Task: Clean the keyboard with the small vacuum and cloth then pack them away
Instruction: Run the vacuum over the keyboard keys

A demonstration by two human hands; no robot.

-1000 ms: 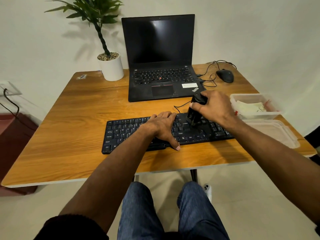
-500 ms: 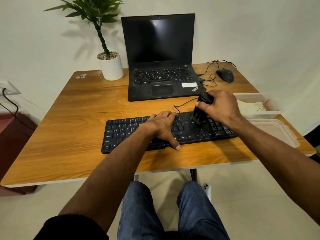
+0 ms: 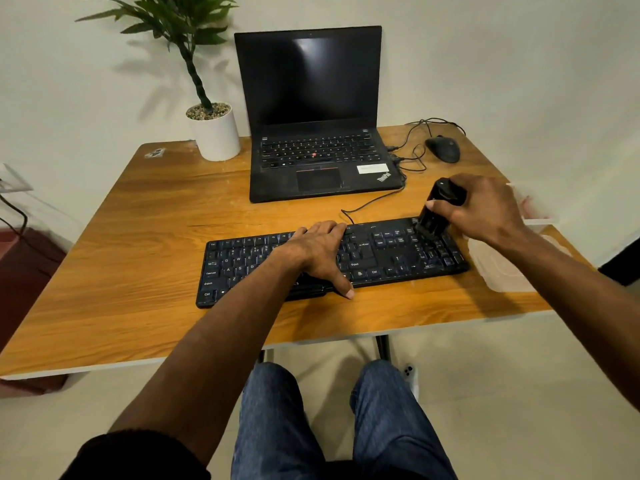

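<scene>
Keyboard (image 3: 381, 252) is black, full-size, lying flat near the front edge of the wooden table (image 3: 138, 244), long axis running left to right across the person. Small vacuum (image 3: 437, 213) is a stubby black thing standing nearly upright, tilted a bit, nozzle down on the keys at the far right end around the number pad's top corner. Right hand (image 3: 481, 209) has its fingers wrapped around the vacuum body, so that's the hand nearest the bit being cleaned. Left hand (image 3: 318, 251) lies flat on the middle of the keyboard, fingers relaxed and spread, thumb hanging over the front edge, looks like it's just pinning the board down. Everything left of the nozzle stretches away toward the left hand, so I'd guess any further passes run along that long axis. Clear plastic lid (image 3: 502, 268) sits just right of the keyboard, with a tub (image 3: 540, 216) behind the right hand. Can't see the cloth clearly from here.
</scene>
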